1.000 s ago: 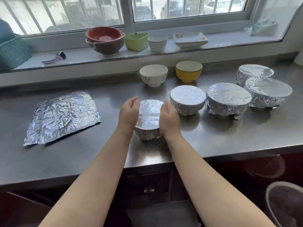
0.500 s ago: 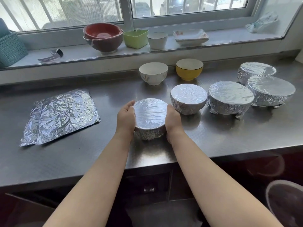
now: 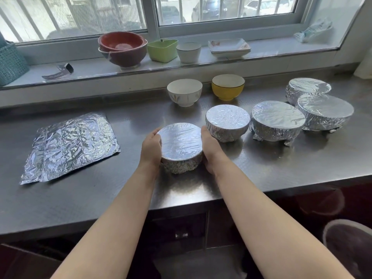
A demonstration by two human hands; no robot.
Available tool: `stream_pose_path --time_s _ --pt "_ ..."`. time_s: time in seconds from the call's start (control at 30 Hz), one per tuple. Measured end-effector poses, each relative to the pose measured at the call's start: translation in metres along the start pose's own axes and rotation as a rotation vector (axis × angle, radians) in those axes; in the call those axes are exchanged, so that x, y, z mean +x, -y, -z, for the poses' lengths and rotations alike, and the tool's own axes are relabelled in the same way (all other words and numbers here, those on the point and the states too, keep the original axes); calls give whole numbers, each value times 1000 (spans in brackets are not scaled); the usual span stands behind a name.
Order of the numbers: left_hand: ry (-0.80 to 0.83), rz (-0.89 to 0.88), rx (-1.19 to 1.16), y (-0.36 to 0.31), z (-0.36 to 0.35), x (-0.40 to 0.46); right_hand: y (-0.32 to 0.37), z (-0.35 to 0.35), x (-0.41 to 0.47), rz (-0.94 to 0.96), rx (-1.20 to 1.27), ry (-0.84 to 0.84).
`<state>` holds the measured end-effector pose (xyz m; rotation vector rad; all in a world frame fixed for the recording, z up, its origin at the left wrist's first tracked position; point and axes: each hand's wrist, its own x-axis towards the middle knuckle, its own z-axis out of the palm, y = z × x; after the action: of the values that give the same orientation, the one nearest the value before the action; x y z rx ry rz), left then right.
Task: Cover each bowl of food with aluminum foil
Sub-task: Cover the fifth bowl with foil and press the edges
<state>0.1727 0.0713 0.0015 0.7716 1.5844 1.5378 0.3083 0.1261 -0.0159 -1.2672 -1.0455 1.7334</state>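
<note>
Since a second ago both hands have slid down off the top of the foil-wrapped bowl (image 3: 179, 147), where they were smoothing over the rim, and now cup its flanks: the left hand (image 3: 150, 147) is pressed to the left side and the right hand (image 3: 210, 148) to the right, palms inward. The fingers of each hand curve round the far side of the bowl and are mostly hidden, so I cannot tell whether they are spread or pressed together, only that they curl against the foil. That shift suggests the top is finished and the skirt is being crimped tight, which would close out this bowl. It sits on the steel surface (image 3: 261, 168) near the front edge, just beside a second covered bowl (image 3: 227, 122); three more covered bowls (image 3: 276, 122) run off to the right. The foil tops are taut, flat discs with fine creases, while the sides bunch into crumpled folds, some sticking out like little feet. Behind, a white bowl (image 3: 184, 92) and a yellow bowl (image 3: 227, 87), both glossy and round, stand uncovered, so by my reckoning two remain. To the left lies a stack of foil sheets (image 3: 70, 146), wrinkled, shiny and roughly rectangular, well apart from the hands. The brushed surface gives dull reflections of the bowls.
</note>
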Motion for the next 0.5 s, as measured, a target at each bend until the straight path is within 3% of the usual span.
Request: stream_pose_path --time_s 0.3,0.5 --pt "-21 5 -54 5 6 -3 -30 2 47 56 -54 -54" --pt "-72 -20 -61 8 0 -18 -3 12 5 165 39 -117"
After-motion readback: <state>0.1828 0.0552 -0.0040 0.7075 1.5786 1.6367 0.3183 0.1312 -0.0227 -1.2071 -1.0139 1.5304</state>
